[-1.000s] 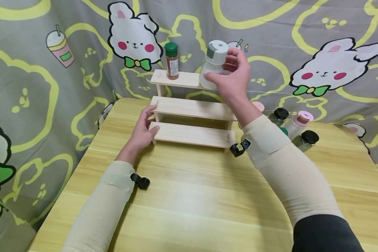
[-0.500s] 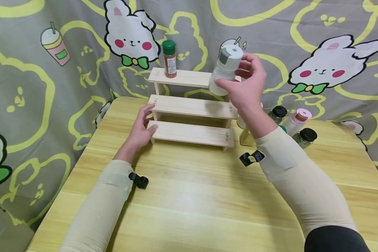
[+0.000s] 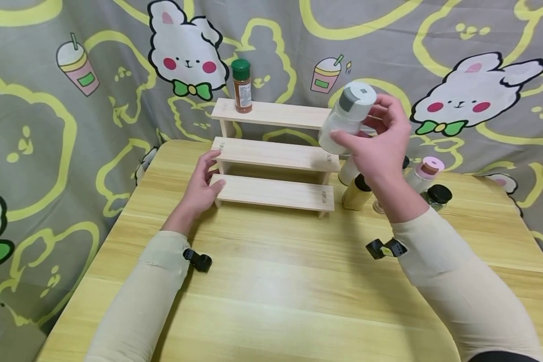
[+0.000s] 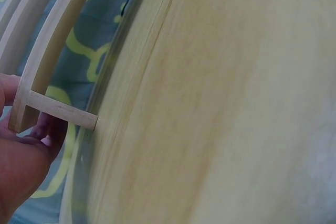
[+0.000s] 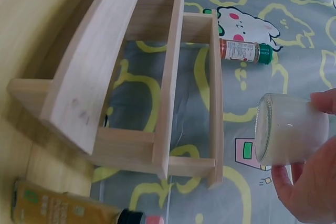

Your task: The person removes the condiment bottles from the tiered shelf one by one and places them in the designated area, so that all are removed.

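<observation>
In the head view my right hand (image 3: 384, 143) holds a whitish seasoning jar (image 3: 348, 118) with a pale grey lid, thumb on one side and fingers on the other. The jar is tilted, off the shelf, in front of the right end of the three-tier wooden rack (image 3: 271, 192). In the right wrist view the jar (image 5: 289, 129) looks like clear glass with white contents. My left hand (image 3: 201, 183) grips the rack's left end, its thumb on the lowest tier. A spice bottle (image 3: 242, 86) with a green cap and reddish contents stands upright at the left of the top tier.
Right of the rack stand several containers: a yellow bottle (image 3: 356, 193) with a black cap, a pink-lidded jar (image 3: 425, 173) and a black-lidded jar (image 3: 438, 196). My right forearm partly hides this group. A patterned curtain (image 3: 271, 30) hangs behind the wooden table (image 3: 262, 281).
The right hand has lifted the whitish jar off the top tier and carried it right and nearer to me, tilting it. My left hand keeps its grip on the rack.
</observation>
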`<state>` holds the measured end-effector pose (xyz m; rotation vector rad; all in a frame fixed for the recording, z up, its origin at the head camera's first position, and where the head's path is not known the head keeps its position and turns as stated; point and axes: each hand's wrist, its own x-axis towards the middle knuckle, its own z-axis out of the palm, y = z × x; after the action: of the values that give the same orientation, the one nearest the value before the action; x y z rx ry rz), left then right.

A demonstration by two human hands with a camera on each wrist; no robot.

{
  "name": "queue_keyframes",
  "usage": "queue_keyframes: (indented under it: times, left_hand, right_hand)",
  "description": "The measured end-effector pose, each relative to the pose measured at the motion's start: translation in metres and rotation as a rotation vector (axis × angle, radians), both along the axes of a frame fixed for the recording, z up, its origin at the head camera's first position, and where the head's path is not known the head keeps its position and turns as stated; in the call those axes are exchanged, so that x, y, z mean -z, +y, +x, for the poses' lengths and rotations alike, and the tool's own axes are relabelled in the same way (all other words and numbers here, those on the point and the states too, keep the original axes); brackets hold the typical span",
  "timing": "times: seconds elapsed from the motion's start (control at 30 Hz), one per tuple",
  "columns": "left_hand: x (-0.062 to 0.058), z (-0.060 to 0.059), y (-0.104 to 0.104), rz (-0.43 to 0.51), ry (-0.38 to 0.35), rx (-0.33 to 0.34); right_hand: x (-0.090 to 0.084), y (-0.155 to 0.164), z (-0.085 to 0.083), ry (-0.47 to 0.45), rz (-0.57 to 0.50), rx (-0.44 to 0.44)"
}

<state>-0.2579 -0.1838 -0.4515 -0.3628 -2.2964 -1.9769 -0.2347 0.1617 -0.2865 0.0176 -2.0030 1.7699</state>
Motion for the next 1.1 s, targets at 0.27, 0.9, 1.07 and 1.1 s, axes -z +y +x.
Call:
queue_keyframes:
  times: [0.27,0.9,1.07,1.1]
  left_hand:
    - [0.001,0.000,-0.002,-0.007,0.005,-0.002]
    - [-0.001,0.001,0.000,-0.009,0.005,0.000]
    - [-0.001,0.001,0.001,-0.010,0.006,-0.003]
    - [0.000,0.001,0.000,-0.012,0.005,-0.004]
  right_hand:
    - [0.008,0.013,0.019,0.002,0.008,0.006]
    - [0.038,0.040,0.069,0.059,-0.033,-0.020]
    - [0.050,0.047,0.079,0.063,-0.040,0.000]
    - [0.052,0.049,0.082,0.061,-0.038,0.003]
